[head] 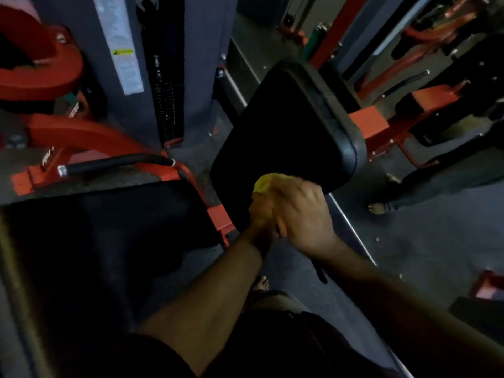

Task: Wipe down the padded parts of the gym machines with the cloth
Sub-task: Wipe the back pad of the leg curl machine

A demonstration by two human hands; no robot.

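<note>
A black padded seat [289, 124] on a red-framed gym machine fills the middle of the view. At its near edge a yellow cloth [263, 183] pokes out from between my two hands. My right hand [302, 211] lies over the cloth with its fingers curled round it. My left hand [261, 216] sits just under and left of the right one, mostly covered by it, and seems to grip the cloth too. A second dark pad [109, 230] lies low on the left.
A grey weight-stack tower [161, 77] stands behind the seat, with red frame arms [81, 135] and a black handle [117, 163] to its left. More red machines [425, 77] crowd the right. Another person's bare feet [377, 207] stand on the floor right of the seat.
</note>
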